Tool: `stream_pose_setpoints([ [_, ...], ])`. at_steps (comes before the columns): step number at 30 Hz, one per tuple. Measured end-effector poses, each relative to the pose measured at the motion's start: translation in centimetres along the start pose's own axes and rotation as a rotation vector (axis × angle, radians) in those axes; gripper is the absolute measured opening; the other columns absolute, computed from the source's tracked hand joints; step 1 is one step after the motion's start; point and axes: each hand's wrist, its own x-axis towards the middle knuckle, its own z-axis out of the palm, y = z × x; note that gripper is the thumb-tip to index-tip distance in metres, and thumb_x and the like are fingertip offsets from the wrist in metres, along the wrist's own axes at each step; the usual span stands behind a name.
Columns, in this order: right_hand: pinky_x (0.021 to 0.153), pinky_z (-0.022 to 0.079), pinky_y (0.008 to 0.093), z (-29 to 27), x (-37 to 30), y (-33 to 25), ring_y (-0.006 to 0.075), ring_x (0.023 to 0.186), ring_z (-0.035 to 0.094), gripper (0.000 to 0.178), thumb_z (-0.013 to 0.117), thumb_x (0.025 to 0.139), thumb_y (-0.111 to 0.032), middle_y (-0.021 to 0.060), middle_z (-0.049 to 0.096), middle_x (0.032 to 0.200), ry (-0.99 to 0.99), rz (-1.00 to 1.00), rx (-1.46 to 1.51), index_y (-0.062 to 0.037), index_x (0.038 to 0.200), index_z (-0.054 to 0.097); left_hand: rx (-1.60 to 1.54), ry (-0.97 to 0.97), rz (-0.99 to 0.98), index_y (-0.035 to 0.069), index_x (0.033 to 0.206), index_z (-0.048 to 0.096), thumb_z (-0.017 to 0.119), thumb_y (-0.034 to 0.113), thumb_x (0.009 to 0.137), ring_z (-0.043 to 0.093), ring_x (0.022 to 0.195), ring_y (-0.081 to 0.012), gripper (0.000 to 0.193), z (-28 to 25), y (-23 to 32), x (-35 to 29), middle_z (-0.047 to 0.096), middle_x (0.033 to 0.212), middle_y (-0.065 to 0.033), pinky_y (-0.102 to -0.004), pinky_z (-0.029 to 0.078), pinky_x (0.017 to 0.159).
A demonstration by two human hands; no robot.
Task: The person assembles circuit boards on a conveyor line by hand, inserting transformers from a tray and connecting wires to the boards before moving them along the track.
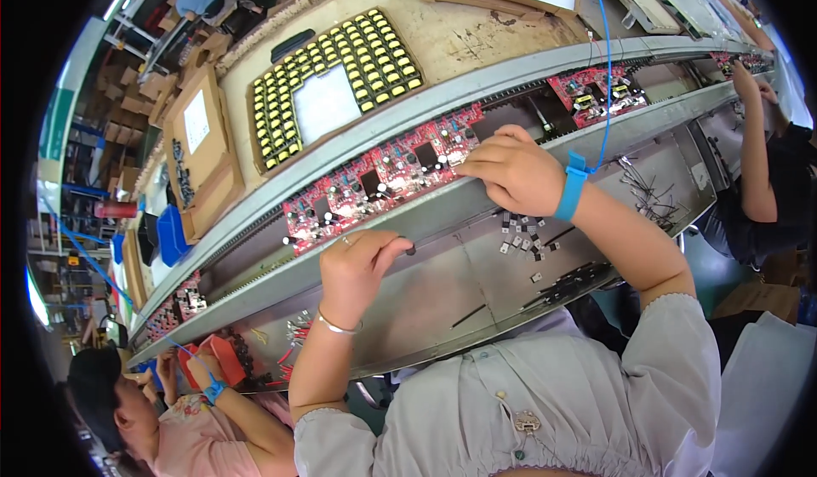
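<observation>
A long red circuit board (383, 171), crowded with small parts, lies in the conveyor channel in front of me. My right hand (515, 171), with a blue wrist strap (572, 189), reaches over its right end. The fingers are pinched together at the board's surface, and whatever is between them is hidden. My left hand (353, 268) is closed just in front of the near rail. A small dark component (408, 248) sticks out between its thumb and fingertips. Below my right hand, small square components (521, 237) are scattered in the metal tray (425, 285).
Beyond the rail stands a box of yellow-topped components (374, 64). Another red board (596, 94) sits farther right in the channel. Black parts (570, 285) and loose wire leads (647, 192) lie in the tray. A blue cord (608, 60) hangs to my strap. Co-workers sit on both sides.
</observation>
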Motion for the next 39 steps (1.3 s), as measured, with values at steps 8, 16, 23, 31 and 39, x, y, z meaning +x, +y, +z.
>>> stream_pose_setpoints([
  [8,0.093,0.033,0.04,0.1,-1.3,0.3,0.0185,0.097,0.055,0.031,0.06,0.069,-0.005,0.0004,0.058,0.107,0.021,-0.041,-0.02,-0.0136,0.099,0.061,0.093,-0.015,0.026,0.006,0.08,0.067,0.069,0.01,0.074,0.06,0.071,-0.0235,0.007,0.8,-0.3,4.8,0.064,0.078,-0.0066,-0.0321,0.047,0.063],
  [16,0.092,0.034,0.0401,0.0,-1.2,0.4,0.0204,0.097,0.054,0.028,0.061,0.066,-0.005,0.0007,0.058,0.106,0.115,-0.046,-0.026,-0.0131,0.093,0.062,0.224,-0.038,0.139,0.007,0.075,0.065,0.069,0.009,0.071,0.056,0.073,-0.0237,0.006,2.5,-1.4,5.3,0.059,0.079,-0.0049,-0.0345,0.044,0.065],
  [23,0.085,0.037,0.0379,0.4,-1.4,0.6,0.0203,0.093,0.055,0.023,0.062,0.066,-0.005,0.0013,0.057,0.098,0.148,-0.081,-0.001,-0.0126,0.087,0.061,0.207,-0.015,0.136,0.007,0.074,0.065,0.068,0.008,0.071,0.055,0.071,-0.0234,0.005,2.8,-1.6,5.2,0.059,0.078,-0.0042,-0.0347,0.044,0.064],
  [31,0.085,0.037,0.037,0.7,-1.4,0.7,0.019,0.09,0.055,0.021,0.062,0.067,-0.005,0.0001,0.057,0.093,0.148,-0.094,0.004,-0.0128,0.086,0.061,0.235,-0.018,0.153,0.007,0.074,0.064,0.069,0.008,0.071,0.054,0.069,-0.0231,0.006,2.7,-1.7,5.2,0.059,0.078,-0.0041,-0.0347,0.043,0.063],
  [39,0.085,0.037,0.0369,0.8,-1.6,0.8,0.0188,0.09,0.055,0.02,0.062,0.067,-0.005,-0.0004,0.057,0.092,0.138,-0.09,0.003,-0.013,0.086,0.062,0.234,-0.02,0.154,0.01,0.073,0.063,0.069,0.013,0.071,0.054,0.07,-0.0214,0.007,3.1,-2.0,5.1,0.056,0.078,-0.001,-0.0347,0.043,0.062],
])
